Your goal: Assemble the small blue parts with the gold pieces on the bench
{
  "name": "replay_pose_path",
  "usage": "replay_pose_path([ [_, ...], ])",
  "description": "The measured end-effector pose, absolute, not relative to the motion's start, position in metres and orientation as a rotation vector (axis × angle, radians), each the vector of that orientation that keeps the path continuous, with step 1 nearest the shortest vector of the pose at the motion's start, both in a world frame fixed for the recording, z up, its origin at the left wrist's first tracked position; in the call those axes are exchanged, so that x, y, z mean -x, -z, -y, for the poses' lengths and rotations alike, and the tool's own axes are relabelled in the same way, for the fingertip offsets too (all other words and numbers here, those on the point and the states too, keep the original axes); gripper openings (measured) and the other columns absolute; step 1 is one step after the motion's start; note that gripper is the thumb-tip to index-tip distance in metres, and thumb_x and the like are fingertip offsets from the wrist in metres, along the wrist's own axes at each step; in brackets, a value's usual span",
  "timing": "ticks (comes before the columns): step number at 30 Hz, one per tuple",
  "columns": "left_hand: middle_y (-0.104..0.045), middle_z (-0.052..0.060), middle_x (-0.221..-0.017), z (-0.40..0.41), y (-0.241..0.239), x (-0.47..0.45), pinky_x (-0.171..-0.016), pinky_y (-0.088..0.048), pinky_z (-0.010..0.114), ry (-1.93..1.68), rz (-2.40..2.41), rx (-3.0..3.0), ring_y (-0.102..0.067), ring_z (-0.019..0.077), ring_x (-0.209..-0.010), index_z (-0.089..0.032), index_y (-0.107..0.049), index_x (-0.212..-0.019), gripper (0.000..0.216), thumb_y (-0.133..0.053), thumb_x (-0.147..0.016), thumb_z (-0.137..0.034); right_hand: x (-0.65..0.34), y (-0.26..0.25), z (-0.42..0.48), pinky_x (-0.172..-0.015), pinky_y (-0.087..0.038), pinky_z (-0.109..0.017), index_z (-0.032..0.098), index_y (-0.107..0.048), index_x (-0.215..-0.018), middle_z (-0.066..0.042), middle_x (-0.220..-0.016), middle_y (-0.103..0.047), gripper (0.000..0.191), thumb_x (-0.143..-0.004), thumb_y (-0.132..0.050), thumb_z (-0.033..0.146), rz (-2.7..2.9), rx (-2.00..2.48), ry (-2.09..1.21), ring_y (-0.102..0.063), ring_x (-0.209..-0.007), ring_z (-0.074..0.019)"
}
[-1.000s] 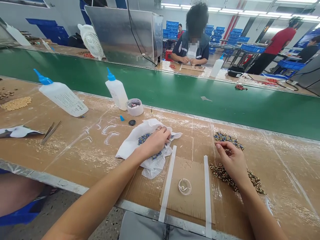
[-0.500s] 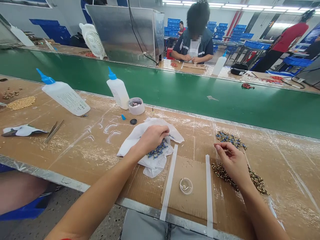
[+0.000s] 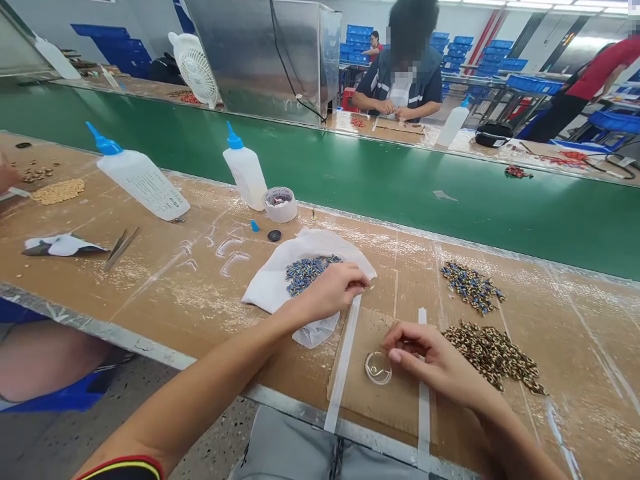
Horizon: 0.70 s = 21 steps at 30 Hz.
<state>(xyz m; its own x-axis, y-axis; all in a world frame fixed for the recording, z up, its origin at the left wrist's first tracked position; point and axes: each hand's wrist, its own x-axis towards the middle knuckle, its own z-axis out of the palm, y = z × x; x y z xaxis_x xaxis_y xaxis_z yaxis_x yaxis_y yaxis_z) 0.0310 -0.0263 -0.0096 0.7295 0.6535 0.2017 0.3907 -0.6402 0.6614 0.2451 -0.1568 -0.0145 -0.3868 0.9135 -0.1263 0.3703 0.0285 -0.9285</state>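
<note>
My left hand [image 3: 340, 287] is closed in a pinch above the right edge of a white cloth [image 3: 267, 280]. Whatever sits between its fingertips is too small to make out. On the cloth lies a heap of small blue-and-gold pieces [image 3: 305, 272]. My right hand [image 3: 423, 357] has its thumb and fingertips together at the rim of a small clear round cup [image 3: 378, 369]; what they pinch, if anything, is hidden. The cup stands on a cardboard sheet [image 3: 373, 407] between two white tape strips. Right of that hand lie a dark-and-gold heap [image 3: 495, 353] and another blue-and-gold heap [image 3: 473, 287].
White bottles with blue nozzles [image 3: 143, 180] [image 3: 245, 170], a tape roll [image 3: 280, 205] and a black cap [image 3: 275, 235] stand behind the cloth. Tweezers [image 3: 121, 250] lie at left. A green belt [image 3: 350, 180] runs beyond; a co-worker [image 3: 400, 73] sits across it.
My left hand has moved right, off the blue-and-gold heap. My right hand has come left from the heaps to the clear cup. The view has shifted slightly.
</note>
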Motion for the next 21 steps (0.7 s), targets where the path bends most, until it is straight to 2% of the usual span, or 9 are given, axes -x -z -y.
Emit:
replay_pose_path([
  [7, -0.065, 0.004, -0.084, 0.040, 0.027, -0.043, -0.075, -0.043, 0.026, -0.574, -0.674, -2.266, -0.058, 0.0146, -0.078, -0.015, -0.071, -0.090, 0.019, -0.054, -0.088, -0.007, -0.231, 0.024, 0.159, -0.057, -0.040, -0.024, 0.020, -0.066, -0.099, 0.001, -0.073, -0.056, 0.026, -0.092, -0.061, 0.044, 1.851, 1.278, -1.347, -0.050, -0.064, -0.0125],
  [14, -0.064, 0.001, -0.077, 0.051, 0.032, -0.051, -0.067, -0.041, 0.022, -0.577, -0.625, -2.121, -0.054, 0.0117, -0.068, -0.013, -0.065, -0.089, 0.017, -0.050, -0.085, -0.005, -0.225, 0.017, 0.155, -0.071, -0.044, -0.028, 0.020, -0.069, -0.085, -0.004, -0.087, -0.062, 0.020, -0.095, -0.059, 0.035, 1.890, 1.164, -1.209, -0.057, -0.081, -0.0162],
  [21, -0.063, 0.002, -0.081, 0.052, 0.027, -0.051, -0.070, -0.041, 0.024, -0.631, -0.680, -2.181, -0.054, 0.0126, -0.071, -0.014, -0.067, -0.091, 0.019, -0.051, -0.085, -0.005, -0.237, 0.010, 0.154, -0.081, -0.045, -0.031, 0.021, -0.065, -0.086, -0.005, -0.098, -0.061, 0.011, -0.094, -0.059, 0.025, 2.013, 1.130, -1.161, -0.058, -0.090, -0.0170],
])
